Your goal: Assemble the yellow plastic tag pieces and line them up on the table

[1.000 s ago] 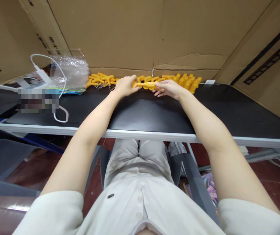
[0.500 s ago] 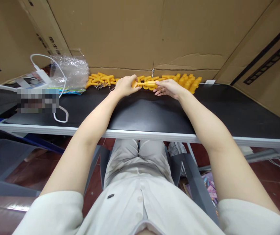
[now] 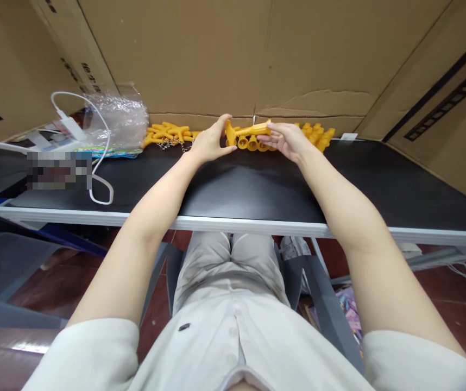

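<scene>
My left hand (image 3: 213,142) curves its thumb and fingers around the flared, disc-like end of a yellow plastic piece (image 3: 251,131). My right hand (image 3: 288,140) pinches the other end of this piece, a ribbed stem that tilts slightly up to the right. Just below the piece, a row of small yellow cup-shaped parts (image 3: 252,144) shows round open ends towards me. Beside my left hand lie yellow branched parts (image 3: 168,132) with thin metal chains (image 3: 167,144). Past my right hand stand several knobby yellow parts (image 3: 319,137), partly hidden by the hand.
Cardboard panels (image 3: 200,60) wall in the back and sides of the black tabletop (image 3: 249,187). At the left lie clear plastic wrap (image 3: 121,119), a white cable (image 3: 108,130) with a white plug, and a blurred-out item. A small white piece (image 3: 349,137) sits at the back right.
The yellow piece has risen and tilted, its right end now higher. The flared end has turned, and my left thumb and fingers are wider apart. Cup-shaped parts beneath have come into view.
</scene>
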`<control>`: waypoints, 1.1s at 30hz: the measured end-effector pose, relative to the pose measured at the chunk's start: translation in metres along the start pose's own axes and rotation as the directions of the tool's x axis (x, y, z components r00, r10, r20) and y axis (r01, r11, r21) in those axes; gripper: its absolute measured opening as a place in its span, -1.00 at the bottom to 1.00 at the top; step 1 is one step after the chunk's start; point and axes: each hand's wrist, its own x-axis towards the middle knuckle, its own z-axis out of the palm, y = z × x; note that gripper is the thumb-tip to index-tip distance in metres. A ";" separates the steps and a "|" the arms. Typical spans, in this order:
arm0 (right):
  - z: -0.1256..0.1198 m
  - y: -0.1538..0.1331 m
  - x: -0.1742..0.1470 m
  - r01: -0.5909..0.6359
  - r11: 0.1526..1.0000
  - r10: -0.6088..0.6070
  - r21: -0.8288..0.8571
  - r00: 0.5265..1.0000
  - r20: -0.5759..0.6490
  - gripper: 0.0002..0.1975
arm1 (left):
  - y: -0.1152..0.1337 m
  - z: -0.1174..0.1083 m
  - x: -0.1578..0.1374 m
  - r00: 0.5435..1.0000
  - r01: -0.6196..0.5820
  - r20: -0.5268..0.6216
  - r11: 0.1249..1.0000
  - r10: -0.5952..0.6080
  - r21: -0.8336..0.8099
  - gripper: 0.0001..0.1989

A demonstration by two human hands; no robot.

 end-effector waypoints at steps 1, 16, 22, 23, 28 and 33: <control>-0.005 0.000 0.004 0.041 0.999 -0.041 -0.017 0.998 -0.037 -0.72 | 0.000 -0.001 -0.001 1.000 0.005 -0.006 1.000 -0.005 -0.017 -0.07; -0.034 0.021 0.012 0.187 0.426 -0.390 -0.885 0.921 0.007 -0.47 | -0.011 0.007 0.003 0.999 -0.001 0.042 1.000 0.002 -0.022 -0.29; -0.024 0.040 0.023 0.222 0.217 -0.327 -0.951 0.934 0.143 -0.41 | -0.013 0.011 0.003 0.998 -0.021 0.055 1.000 0.021 -0.003 -0.32; -0.023 0.043 0.025 0.216 0.202 -0.320 -0.955 0.936 0.144 -0.42 | -0.014 0.011 0.004 0.998 -0.021 0.055 1.000 0.021 -0.003 -0.32; -0.017 0.054 0.026 0.171 0.173 -0.317 -0.970 0.942 0.110 -0.46 | -0.014 0.013 0.004 0.998 -0.022 0.052 1.000 0.022 -0.006 -0.33; -0.015 0.053 0.024 0.193 0.198 -0.319 -0.961 0.940 0.123 -0.41 | -0.009 0.011 0.003 0.997 -0.019 0.072 1.000 0.018 0.015 -0.31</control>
